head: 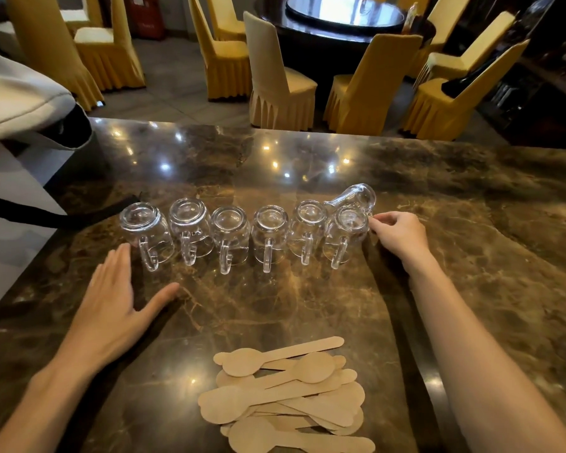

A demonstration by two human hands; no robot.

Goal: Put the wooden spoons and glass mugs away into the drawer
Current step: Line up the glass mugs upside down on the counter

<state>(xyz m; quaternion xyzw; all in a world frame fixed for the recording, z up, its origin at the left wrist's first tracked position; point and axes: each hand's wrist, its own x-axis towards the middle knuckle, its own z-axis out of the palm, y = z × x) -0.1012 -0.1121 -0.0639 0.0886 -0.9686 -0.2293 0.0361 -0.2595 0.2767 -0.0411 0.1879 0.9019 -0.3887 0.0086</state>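
The left hand (pixel 118 299) lies flat and spread on the counter (pixel 471 223), holding nothing. Six mugs (pixel 229 237) stand upside down mid-counter, a seventh tilted behind; they look hard, slippery and fragile, so handles suit best. The right hand (pixel 396 233) touches the rightmost mug (pixel 348 232) with fingertips. The spoons (pixel 288 393), light and stiff, are piled at the near edge. No writing is readable.

bare counter (pixel 275 305) between mug row (pixel 242 233) and spoon pile (pixel 285 393)

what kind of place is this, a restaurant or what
Most likely a restaurant or banquet hall. Beyond the marble counter stand rows of yellow cloth-covered chairs around a big round dining table with a glass turntable, and matching glass mugs sit lined up upside down.
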